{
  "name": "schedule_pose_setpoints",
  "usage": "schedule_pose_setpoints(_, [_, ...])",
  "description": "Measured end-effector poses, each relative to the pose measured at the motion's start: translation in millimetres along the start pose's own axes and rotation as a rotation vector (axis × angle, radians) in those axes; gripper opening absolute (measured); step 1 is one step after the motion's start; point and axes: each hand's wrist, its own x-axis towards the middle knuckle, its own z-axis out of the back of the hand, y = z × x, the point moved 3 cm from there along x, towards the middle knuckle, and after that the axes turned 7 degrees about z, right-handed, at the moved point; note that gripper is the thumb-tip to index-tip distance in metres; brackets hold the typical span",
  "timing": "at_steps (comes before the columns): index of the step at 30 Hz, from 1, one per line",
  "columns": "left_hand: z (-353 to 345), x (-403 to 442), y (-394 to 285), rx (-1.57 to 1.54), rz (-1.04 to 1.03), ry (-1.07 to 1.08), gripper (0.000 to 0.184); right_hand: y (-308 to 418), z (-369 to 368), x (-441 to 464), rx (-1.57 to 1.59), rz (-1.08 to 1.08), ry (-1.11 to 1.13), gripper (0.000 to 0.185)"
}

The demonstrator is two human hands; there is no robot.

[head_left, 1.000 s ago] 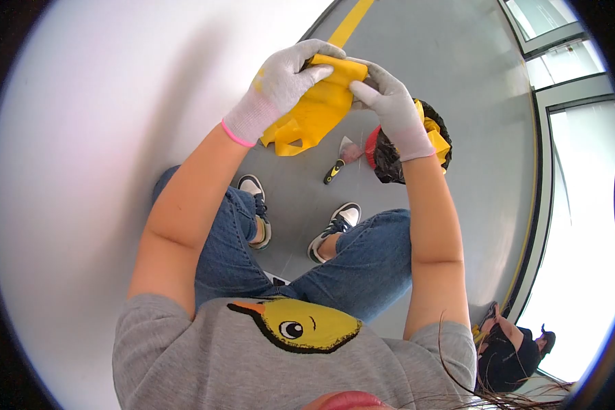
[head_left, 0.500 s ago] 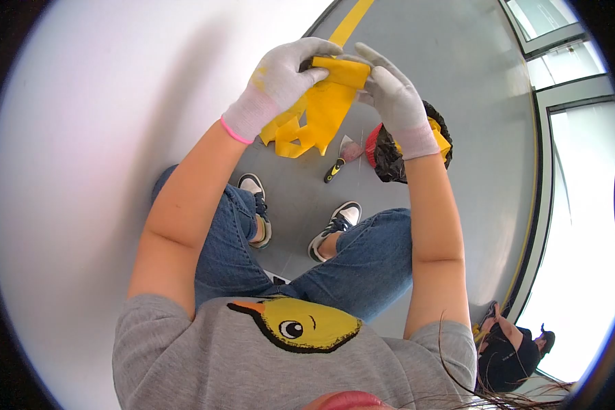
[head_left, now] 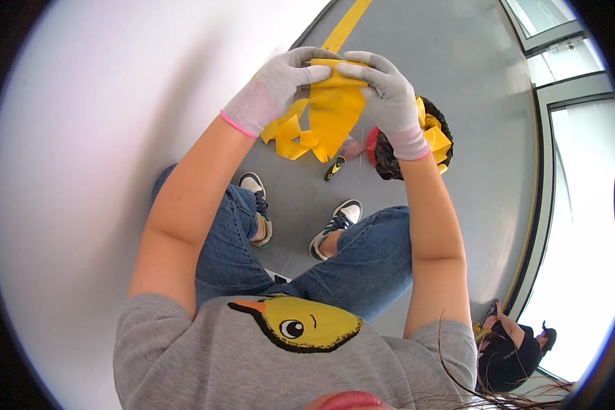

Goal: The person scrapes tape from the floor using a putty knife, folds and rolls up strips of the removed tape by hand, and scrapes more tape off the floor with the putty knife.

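Note:
A wide yellow strip [head_left: 336, 109] hangs between my hands, its upper end folded over and its lower end cut or torn into loose, tangled pieces. My left hand [head_left: 283, 83], in a light grey glove with a pink edge, pinches the fold at its left side. At the right side of the same fold, my right hand [head_left: 387, 92], gloved alike, grips it between thumb and fingers. Below the strip a scraper [head_left: 335, 168] with a black and yellow handle lies on the grey floor, its blade partly covered by the strip.
A red bin [head_left: 372, 146] lined with a black bag [head_left: 387, 162] holds crumpled yellow pieces. A yellow line [head_left: 346, 26] runs along the floor. White wall [head_left: 102, 171] stands at left, windows at right. Another person [head_left: 512, 350] in black is at lower right.
My right hand came off the fold's right end, fingers raised, and has closed on it again. The strip's lower part now hangs lower and straighter, over the scraper's blade.

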Motion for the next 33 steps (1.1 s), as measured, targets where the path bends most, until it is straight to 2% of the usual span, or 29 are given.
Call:
schedule_pose_setpoints(3, [-3.2, -5.7, -11.5, 0.212, -0.159, -0.082, 0.034, -12.8, 0.5, -2.1, 0.388, -0.214, -0.047, 0.031])
schedule_pose_setpoints(6, [-5.9, -8.4, -23.4, 0.491, -0.315, -0.154, 0.03, -12.0, 7.4, 0.2, 1.203, -0.616, -0.245, 0.032])
schedule_pose_setpoints(7, [-6.6, -8.1, -24.9, 0.582, -0.361, -0.17, 0.029, -11.9, 2.3, 2.1, 0.927, -0.746, -0.178, 0.041])
schedule_pose_setpoints(10, [-6.8, -7.3, -21.7, 0.607, -0.339, -0.197, 0.032, -21.8, -4.9, -11.0, 0.548, -0.644, 0.001, 0.031])
schedule_pose_setpoints(13, [-8.1, -5.3, -10.7, 0.138, -0.095, -0.069, 0.038, -6.8, 6.7, -4.8, 0.36, -0.353, -0.183, 0.026])
schedule_pose_setpoints(16, [-11.2, -5.8, -5.3, -0.327, 0.076, 0.235, 0.042, 4.6, 17.7, -1.5, -0.125, 0.077, -0.122, 0.031])
schedule_pose_setpoints(19, [-12.3, -10.8, -13.5, -0.267, 0.021, 0.079, 0.041, 3.6, 15.0, 0.3, -0.095, 0.155, -0.029, 0.036])
schedule_pose_setpoints(22, [-1.8, -4.9, -9.6, 0.01, -0.081, -0.029, 0.038, -11.7, 6.0, -4.9, 0.186, 0.058, -0.017, 0.035])
schedule_pose_setpoints(25, [-0.2, -4.3, -14.6, 0.235, -0.194, -0.061, 0.036, -9.0, 4.3, -2.0, 1.036, -0.457, -0.22, 0.032])
schedule_pose_setpoints(28, [-3.5, -6.3, -20.8, 0.439, -0.261, -0.089, 0.033, -13.7, -6.3, -8.5, 0.843, -0.688, -0.005, 0.035])
schedule_pose_setpoints(31, [-0.4, -3.1, -9.5, 0.347, -0.229, -0.132, 0.035, -2.3, -2.3, -5.3, 0.479, -0.565, 0.061, 0.033])
schedule_pose_setpoints(33, [-4.7, -4.9, -5.5, 0.111, -0.121, -0.072, 0.038, -1.7, 1.0, -7.2, 0.236, -0.414, 0.029, 0.034])
